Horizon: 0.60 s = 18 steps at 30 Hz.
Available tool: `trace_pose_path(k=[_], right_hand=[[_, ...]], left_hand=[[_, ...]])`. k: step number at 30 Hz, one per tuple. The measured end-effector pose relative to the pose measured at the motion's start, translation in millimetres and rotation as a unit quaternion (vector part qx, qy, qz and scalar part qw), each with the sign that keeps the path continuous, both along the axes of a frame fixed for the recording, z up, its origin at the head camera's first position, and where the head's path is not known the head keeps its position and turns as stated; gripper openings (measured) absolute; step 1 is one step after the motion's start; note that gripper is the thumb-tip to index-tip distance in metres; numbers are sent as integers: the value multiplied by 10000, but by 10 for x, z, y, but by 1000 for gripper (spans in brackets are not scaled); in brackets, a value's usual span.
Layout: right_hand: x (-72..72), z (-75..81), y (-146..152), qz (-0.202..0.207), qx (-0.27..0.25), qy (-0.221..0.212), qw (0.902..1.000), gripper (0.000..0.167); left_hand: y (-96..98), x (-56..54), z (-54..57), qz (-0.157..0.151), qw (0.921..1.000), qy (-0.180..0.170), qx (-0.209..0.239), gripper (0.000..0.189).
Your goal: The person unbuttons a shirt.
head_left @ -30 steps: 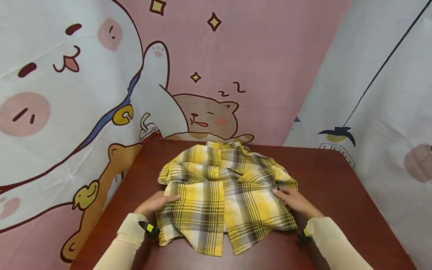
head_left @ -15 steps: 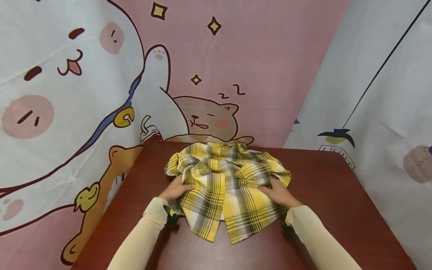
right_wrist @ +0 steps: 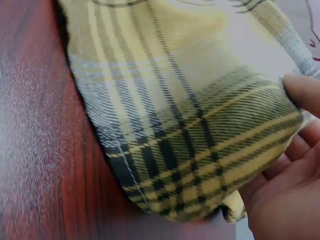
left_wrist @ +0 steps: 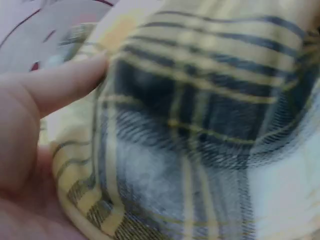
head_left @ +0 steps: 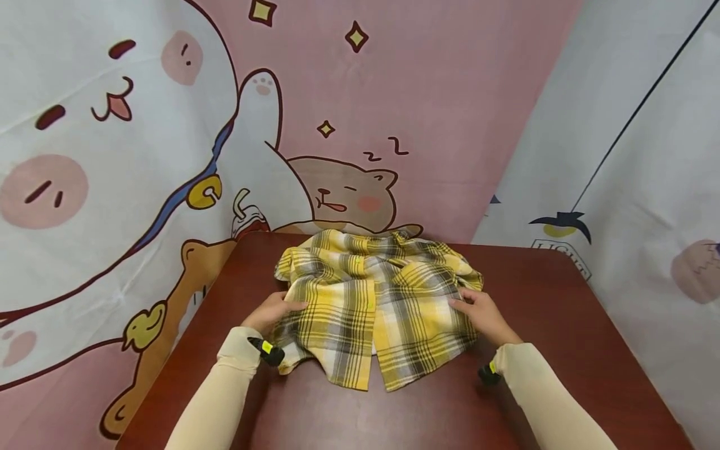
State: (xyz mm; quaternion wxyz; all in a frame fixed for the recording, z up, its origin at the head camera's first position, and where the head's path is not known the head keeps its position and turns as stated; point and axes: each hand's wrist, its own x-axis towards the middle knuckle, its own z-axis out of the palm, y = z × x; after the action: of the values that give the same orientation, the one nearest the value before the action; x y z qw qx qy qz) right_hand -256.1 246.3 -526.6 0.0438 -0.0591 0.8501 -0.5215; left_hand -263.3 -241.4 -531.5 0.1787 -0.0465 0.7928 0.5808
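Note:
A yellow, white and grey plaid shirt (head_left: 337, 312) lies front up and rumpled, its collar end at the table's far edge and its hem toward me. The left hand (head_left: 275, 309) pinches its left side, thumb on top and the other fingers under the cloth. In the left wrist view the thumb (left_wrist: 70, 82) presses the folded fabric. On the opposite side the right hand (head_left: 484, 312) grips the shirt's right edge in the same way. The right wrist view has the cloth between the thumb (right_wrist: 302, 92) and the curled fingers (right_wrist: 295, 150) below.
The dark red-brown table (head_left: 562, 350) extends around the shirt on both sides and in front. Behind it hangs a pink and white cloth backdrop (head_left: 439, 94) printed with cartoon animals, close to the table's far edge.
Both hands have moved away from me with the shirt's sides. They came inward half a second ago, then spread apart again. The hem now lies farther from the front.

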Motion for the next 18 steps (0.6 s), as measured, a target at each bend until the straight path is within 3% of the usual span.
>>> trace_pose_path(k=[3, 5, 10, 12, 14, 16, 18], right_hand=[[77, 84, 74, 36, -351, -45, 9994, 37], [132, 127, 120, 38, -492, -153, 9987, 40], [205, 95, 239, 214, -84, -793, 9966, 49], [210, 41, 270, 406, 95, -1074, 9933, 54], [221, -1, 284, 683, 203, -1154, 9908, 52], [229, -7, 278, 864, 117, -1083, 9903, 46], [235, 44, 250, 950, 2, -844, 9919, 44]], left_hand=[[-134, 90, 83, -301, 9991, -254, 183, 47], [-204, 160, 124, -330, 9981, -419, 301, 47], [-335, 299, 92, -325, 9866, -1221, 1031, 48], [-369, 340, 48, -431, 9842, -1362, 1043, 46], [-394, 359, 11, -678, 9885, -1062, 836, 43], [-388, 351, 20, -857, 9951, -321, 386, 35], [-368, 322, 90, -788, 9962, 358, 57, 33]])
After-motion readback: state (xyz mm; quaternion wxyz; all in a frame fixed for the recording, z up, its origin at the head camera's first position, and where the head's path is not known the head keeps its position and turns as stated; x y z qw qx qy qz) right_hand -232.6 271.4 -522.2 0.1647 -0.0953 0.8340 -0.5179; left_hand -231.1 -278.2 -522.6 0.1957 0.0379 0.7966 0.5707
